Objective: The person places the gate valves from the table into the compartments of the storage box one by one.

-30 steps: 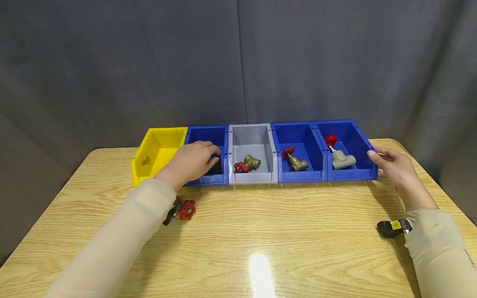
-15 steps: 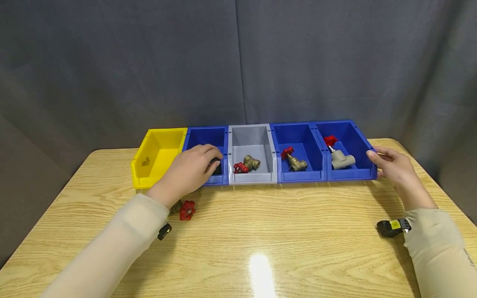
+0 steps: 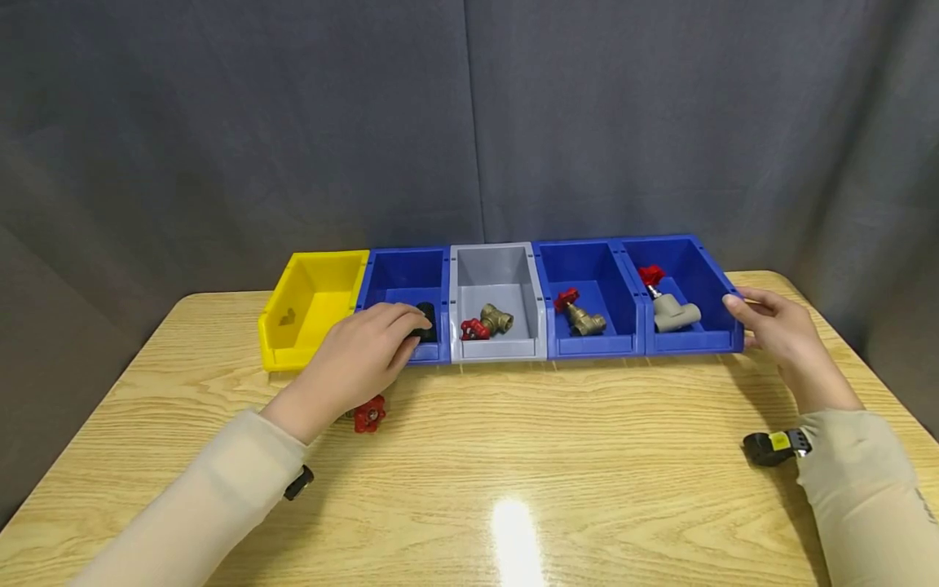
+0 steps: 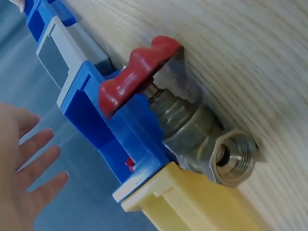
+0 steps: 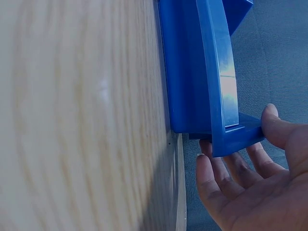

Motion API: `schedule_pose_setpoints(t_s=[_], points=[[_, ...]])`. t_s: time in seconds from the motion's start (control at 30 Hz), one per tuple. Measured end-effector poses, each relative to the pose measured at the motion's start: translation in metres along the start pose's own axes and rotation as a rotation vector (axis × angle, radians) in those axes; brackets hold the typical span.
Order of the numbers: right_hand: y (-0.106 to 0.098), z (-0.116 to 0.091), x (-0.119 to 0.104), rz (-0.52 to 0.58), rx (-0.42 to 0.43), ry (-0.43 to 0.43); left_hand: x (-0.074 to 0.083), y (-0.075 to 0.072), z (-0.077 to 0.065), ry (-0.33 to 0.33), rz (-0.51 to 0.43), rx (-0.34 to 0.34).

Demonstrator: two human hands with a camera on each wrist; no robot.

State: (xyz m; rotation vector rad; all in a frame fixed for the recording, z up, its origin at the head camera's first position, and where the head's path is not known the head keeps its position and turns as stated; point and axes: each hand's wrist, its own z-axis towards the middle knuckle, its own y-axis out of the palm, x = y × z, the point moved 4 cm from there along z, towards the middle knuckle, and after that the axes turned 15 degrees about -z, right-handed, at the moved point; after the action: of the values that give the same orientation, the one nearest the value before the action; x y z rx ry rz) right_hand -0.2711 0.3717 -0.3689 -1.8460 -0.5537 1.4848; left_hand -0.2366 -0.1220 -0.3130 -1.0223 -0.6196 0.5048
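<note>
My left hand (image 3: 363, 346) is over the front of the second bin from the left, a blue bin (image 3: 407, 259). In the left wrist view its fingers (image 4: 41, 166) are spread and hold nothing. Partly behind them in the head view, a dark object (image 3: 426, 312) lies in that bin. My right hand (image 3: 781, 334) grips the side of the rightmost blue bin (image 3: 693, 342), thumb at the rim and fingers below the edge. A brass valve (image 4: 187, 127) with a red handwheel (image 3: 369, 413) lies on the table before the bins, partly hidden by my left wrist in the head view.
A yellow bin (image 3: 277, 359) stands at the row's left end. The grey bin (image 3: 499, 350) and the blue bin (image 3: 594, 347) beside it each hold a brass valve with a red handwheel. A grey valve (image 3: 673, 313) lies in the rightmost bin. A dark curtain (image 3: 469, 122) hangs behind.
My left hand has drawn back toward me and slightly left, uncovering more of the dark object in the second bin. The right hand keeps its place on the rightmost bin.
</note>
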Motion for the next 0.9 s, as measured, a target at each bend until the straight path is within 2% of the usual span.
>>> schedule_pose_setpoints(t_s=[0.13, 0.33, 0.4, 0.6, 0.9], points=[[-0.002, 0.0, 0.0, 0.003, 0.004, -0.006, 0.001, -0.006, -0.005, 0.019, -0.017, 0.017], [-0.002, 0.001, 0.0, 0.01, 0.003, -0.018, 0.003, -0.016, -0.012, 0.095, -0.033, 0.05], [-0.003, 0.001, 0.0, 0.012, 0.004, -0.02, 0.005, -0.018, -0.015, 0.102, -0.041, 0.05], [-0.003, 0.001, 0.0, 0.007, 0.006, -0.01, 0.009, -0.019, -0.022, 0.05, -0.084, 0.029], [0.001, 0.001, -0.001, 0.009, 0.002, 0.001, 0.004, -0.014, -0.041, 0.013, -0.072, -0.043]])
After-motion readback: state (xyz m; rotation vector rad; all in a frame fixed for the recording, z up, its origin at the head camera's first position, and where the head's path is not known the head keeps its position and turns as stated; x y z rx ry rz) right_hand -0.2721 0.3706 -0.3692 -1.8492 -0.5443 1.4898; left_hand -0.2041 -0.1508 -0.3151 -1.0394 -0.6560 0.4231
